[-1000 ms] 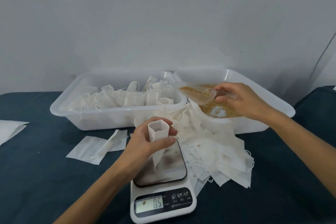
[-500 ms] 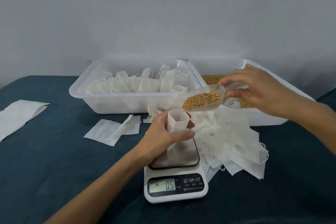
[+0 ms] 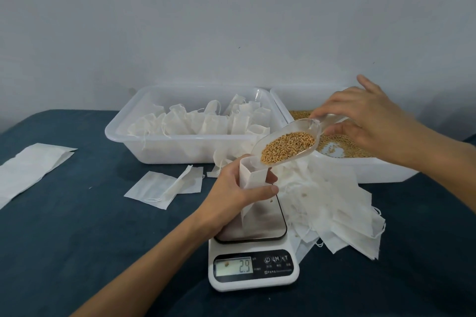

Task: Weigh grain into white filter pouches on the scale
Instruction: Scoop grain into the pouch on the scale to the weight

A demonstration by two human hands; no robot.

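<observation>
The dark blue cloth-covered surface (image 3: 77, 226) carries two translucent white plastic tubs: the left tub (image 3: 123, 134) stands full of filled white pouches, the right tub (image 3: 386, 170) holds loose golden grain (image 3: 342, 147). A heap of flat, empty white filter pouches (image 3: 334, 203) lies beside the white digital kitchen scale (image 3: 253, 265). The left hand (image 3: 237, 188) has its grip wrapped round an open white filter pouch (image 3: 251, 183) standing on the steel platform. The right hand (image 3: 365, 121) pinches the handle of a clear plastic scoop (image 3: 286, 147), heaped with grain. A second ago the scoop was over the grain tub; now its lip touches the pouch mouth, and the display has risen from 0.5 to 2.9, so filling looks begun. The button labels are too small to read.
</observation>
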